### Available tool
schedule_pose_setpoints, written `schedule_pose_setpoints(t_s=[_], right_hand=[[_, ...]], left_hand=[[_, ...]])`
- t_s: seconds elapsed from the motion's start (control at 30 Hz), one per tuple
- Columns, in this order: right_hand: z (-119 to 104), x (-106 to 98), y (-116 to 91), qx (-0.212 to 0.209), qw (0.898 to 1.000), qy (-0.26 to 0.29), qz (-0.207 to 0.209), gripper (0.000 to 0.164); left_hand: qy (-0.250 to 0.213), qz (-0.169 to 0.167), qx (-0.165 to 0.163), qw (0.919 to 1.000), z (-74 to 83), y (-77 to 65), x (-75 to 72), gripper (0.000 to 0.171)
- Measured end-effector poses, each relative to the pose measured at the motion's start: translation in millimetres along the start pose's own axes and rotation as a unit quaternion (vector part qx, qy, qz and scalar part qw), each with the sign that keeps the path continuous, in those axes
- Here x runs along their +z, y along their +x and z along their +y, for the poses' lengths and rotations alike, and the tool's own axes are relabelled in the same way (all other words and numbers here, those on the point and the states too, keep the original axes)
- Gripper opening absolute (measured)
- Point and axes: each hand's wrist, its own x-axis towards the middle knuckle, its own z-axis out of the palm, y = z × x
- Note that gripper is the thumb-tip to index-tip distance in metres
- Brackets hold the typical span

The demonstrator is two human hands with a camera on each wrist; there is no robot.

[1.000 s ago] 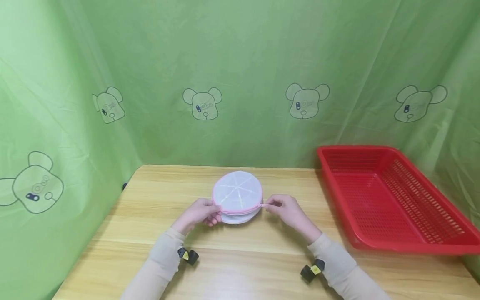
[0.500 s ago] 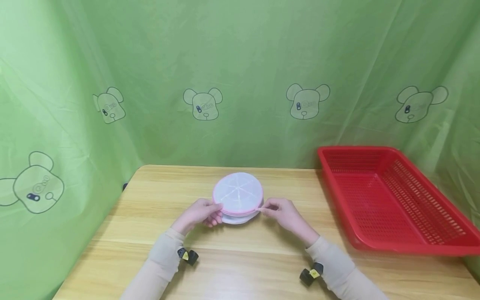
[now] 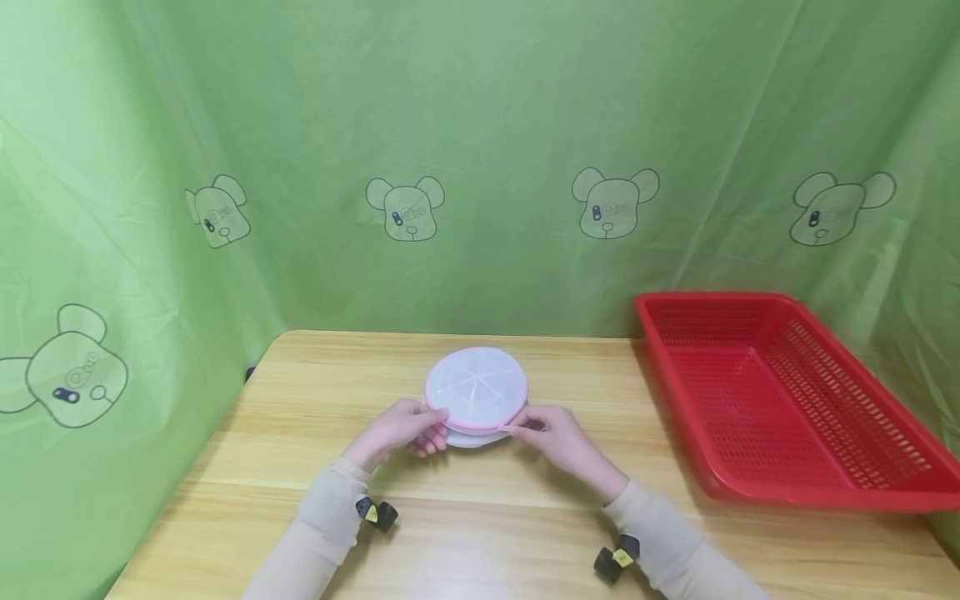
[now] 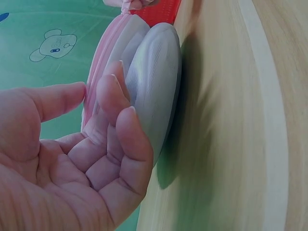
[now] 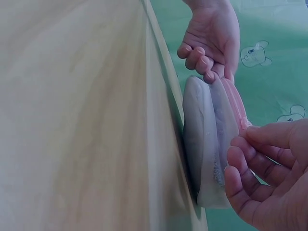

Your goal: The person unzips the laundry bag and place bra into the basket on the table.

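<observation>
A round white mesh laundry bag [image 3: 477, 385] with a pink zip [image 5: 234, 100] around its rim stands near the back middle of the table. My left hand [image 3: 402, 427] pinches its left front rim, thumb on the pink edge and fingers curled underneath. At the front right rim, my right hand [image 3: 557, 438] holds the small pink zip pull [image 5: 245, 125] between thumb and forefinger. In the right wrist view, its other fingers curl beside the pale mesh side. The left wrist view shows the bag's rounded grey-white lower part [image 4: 156, 82] close over the wood.
A large red plastic basket [image 3: 693, 425] with slatted sides stands at the right of the wooden table [image 3: 480, 533]. Green curtain [image 3: 495, 100] with bear-head prints hangs behind and at both sides. Each wrist carries a small black camera [image 3: 384, 515].
My right hand has slid the zip pull leftward and towards me along the front rim, nearer to my left hand. The left hand keeps its grip; the bag has shifted only slightly.
</observation>
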Motion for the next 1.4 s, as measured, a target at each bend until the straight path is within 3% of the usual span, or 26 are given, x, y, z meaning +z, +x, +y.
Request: schedule_pose_setpoints(t_s=[0.63,1.4], right_hand=[[-3.9,7.5,-1.9,-0.006,1.000,0.008,-0.018,0.011],[-1.3,5.5,-1.6,-0.012,1.000,-0.012,-0.008,0.010]], left_hand=[[-0.007,-0.011,0.012,0.9999,0.7,0.4,5.6,0.035],[-0.022,-0.007,0.015,0.9996,0.0,0.3,4.6,0.025]])
